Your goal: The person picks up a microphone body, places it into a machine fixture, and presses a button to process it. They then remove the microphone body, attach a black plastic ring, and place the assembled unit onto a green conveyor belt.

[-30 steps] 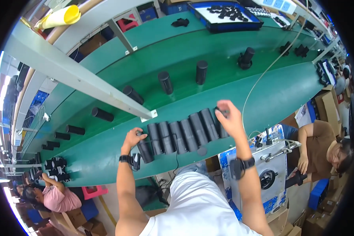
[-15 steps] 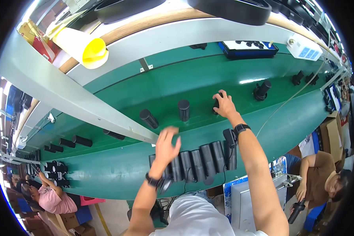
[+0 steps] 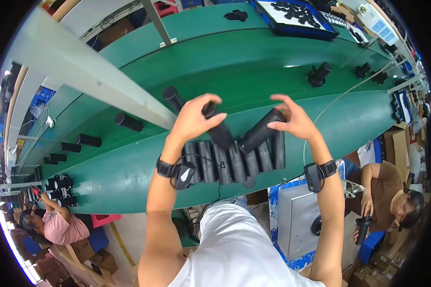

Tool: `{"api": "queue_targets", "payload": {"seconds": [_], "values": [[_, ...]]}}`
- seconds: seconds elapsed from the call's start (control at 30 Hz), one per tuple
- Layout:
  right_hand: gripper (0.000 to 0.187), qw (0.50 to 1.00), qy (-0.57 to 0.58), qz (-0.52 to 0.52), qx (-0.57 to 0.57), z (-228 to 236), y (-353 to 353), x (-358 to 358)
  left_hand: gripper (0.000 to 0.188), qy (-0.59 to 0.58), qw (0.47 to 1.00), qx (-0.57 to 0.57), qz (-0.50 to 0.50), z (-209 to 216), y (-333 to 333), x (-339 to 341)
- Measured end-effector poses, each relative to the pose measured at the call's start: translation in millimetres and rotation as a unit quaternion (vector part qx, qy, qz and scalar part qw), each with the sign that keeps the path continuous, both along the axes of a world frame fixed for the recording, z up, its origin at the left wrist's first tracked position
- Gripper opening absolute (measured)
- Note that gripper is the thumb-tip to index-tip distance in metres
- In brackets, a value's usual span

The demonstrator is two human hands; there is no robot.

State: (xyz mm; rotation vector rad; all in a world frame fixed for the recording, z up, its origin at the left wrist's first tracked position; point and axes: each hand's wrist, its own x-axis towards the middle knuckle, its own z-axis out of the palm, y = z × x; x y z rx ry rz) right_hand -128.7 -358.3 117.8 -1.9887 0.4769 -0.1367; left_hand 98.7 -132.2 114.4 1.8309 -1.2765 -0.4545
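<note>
My left hand [image 3: 194,118] grips a black cylinder [image 3: 220,135] near its upper end, thumb on one side and fingers on the other. Another black cylinder [image 3: 259,134] is in my right hand [image 3: 296,118], held the same way. Both cylinders tilt inward, their lower ends close together over a row of similar black cylinders [image 3: 237,165] lying side by side on the green worktop. Whether the lower ends touch the row cannot be made out. Just beyond my left hand, one more black cylinder [image 3: 172,97] stands on the green belt, partly hidden.
A pale metal post [image 3: 100,81] slants across the left. Further cylinders [image 3: 128,122] sit along the belt, and black parts [image 3: 319,74] stand at right. A blue-edged tray [image 3: 297,19] of small black pieces lies at the back. Co-workers [image 3: 385,186] sit on both sides.
My right hand has brought a cylinder from the belt toward me. My left hand, empty before, now holds one too. The whole view has shifted, with the row appearing higher.
</note>
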Motion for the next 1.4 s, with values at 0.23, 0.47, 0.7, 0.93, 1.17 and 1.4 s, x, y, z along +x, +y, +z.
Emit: {"api": "queue_targets", "payload": {"seconds": [0.23, 0.47, 0.7, 0.93, 1.17, 1.4], "values": [[0.054, 0.979, 0.127, 0.153, 0.041, -104.6, 42.8, 23.0, 0.034, 0.193, 0.959, 0.207, -0.017, -101.0, 73.8, -20.3], [0.047, 0.977, 0.121, 0.148, -0.095, -128.9, 77.6, 50.5, 0.044, 0.022, 0.965, 0.179, 0.193, -137.1, 70.5, -47.7], [0.044, 0.988, 0.060, 0.007, -0.139, -126.6, 110.4, 47.3, 0.033, -0.110, 0.941, 0.087, 0.307, -140.1, 67.9, -67.0], [0.044, 0.996, 0.012, -0.086, 0.005, -108.1, 133.7, -8.6, 0.021, -0.153, 0.958, -0.068, 0.231, -94.6, 29.7, -50.1], [0.031, 0.959, -0.058, -0.214, 0.178, -59.8, 186.0, -125.9, 0.024, -0.234, 0.961, -0.035, 0.143, -46.1, -34.8, 1.0], [0.025, 0.910, -0.071, -0.361, 0.189, -33.5, 235.5, -239.2, 0.015, 0.152, 0.978, 0.079, -0.117, -24.0, 4.9, -126.4]]}}
